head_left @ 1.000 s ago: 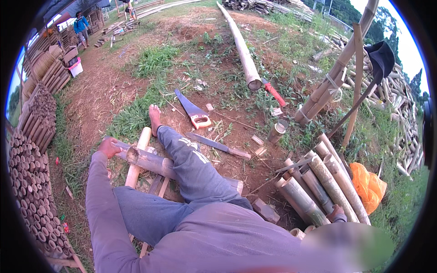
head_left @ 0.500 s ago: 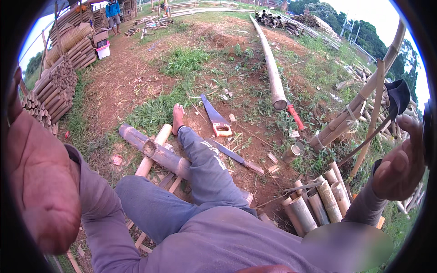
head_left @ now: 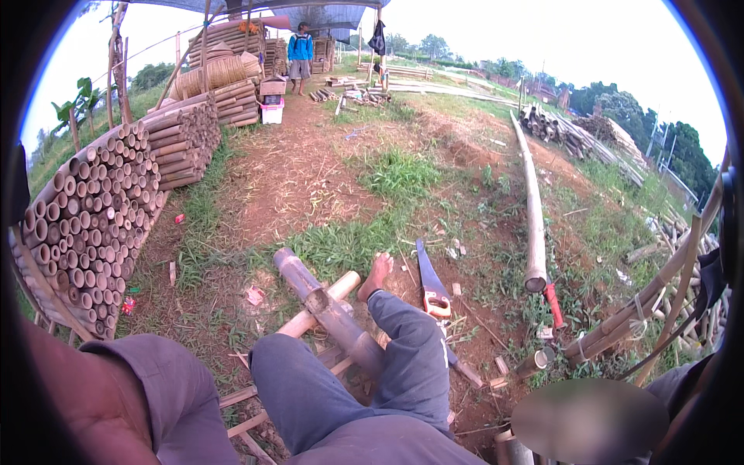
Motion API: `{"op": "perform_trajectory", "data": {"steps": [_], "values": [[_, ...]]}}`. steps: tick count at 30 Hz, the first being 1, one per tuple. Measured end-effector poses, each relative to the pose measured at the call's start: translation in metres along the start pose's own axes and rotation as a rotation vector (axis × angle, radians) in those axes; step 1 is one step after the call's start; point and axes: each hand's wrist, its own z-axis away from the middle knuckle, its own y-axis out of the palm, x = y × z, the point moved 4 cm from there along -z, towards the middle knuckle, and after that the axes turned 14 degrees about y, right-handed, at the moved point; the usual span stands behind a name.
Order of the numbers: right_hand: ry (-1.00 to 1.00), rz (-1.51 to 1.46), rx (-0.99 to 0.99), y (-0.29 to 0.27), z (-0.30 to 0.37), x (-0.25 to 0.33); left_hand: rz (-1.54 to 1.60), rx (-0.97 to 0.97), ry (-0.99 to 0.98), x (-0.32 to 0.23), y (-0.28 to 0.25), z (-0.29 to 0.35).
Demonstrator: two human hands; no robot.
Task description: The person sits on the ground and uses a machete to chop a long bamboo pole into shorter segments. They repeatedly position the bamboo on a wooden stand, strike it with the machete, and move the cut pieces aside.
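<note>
At the lower left my left hand (head_left: 81, 395) is raised close to the camera; only its wrist side shows below the dark rim, and its fingers are hidden. On the lower right, a sliver of my right hand (head_left: 694, 403) shows beside its grey sleeve, fingers out of sight. Nothing held is visible in either. A thick bamboo piece (head_left: 349, 333) with a notch lies across a paler pole (head_left: 341, 288) by my legs. Beyond my bare foot rests a handsaw (head_left: 431, 279) with an orange-and-white handle. A long blade with a wooden handle (head_left: 467, 373) lies partly behind my leg.
A long bamboo pole (head_left: 532, 201) stretches away, with a red tool handle (head_left: 553, 305) beside its near end. Stacked bamboo (head_left: 89, 225) fills the left. Tied leaning poles (head_left: 620, 329) stand right. A person in blue (head_left: 300, 50) stands far off near a white-and-pink box (head_left: 272, 113).
The view has tilted up and turned left, showing more of the bamboo stacks. Both hands, whose palms or fingers showed before, have moved mostly out past the picture's rim.
</note>
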Motion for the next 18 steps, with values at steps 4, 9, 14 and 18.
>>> {"op": "perform_trajectory", "data": {"steps": [4,9,14,18], "values": [[0.090,-0.381,0.241,0.117,-0.059,0.005,0.080,-0.116,-0.283,0.021,0.024,0.033],[0.031,-0.619,0.398,0.195,-0.099,0.027,0.311,0.041,-0.739,0.033,0.094,0.082],[0.101,-0.404,0.303,0.169,-0.056,-0.025,0.421,0.158,-0.774,0.014,0.142,0.129],[0.106,-0.276,0.230,0.154,-0.046,-0.059,0.420,0.249,-0.898,0.024,0.134,0.169]]}}
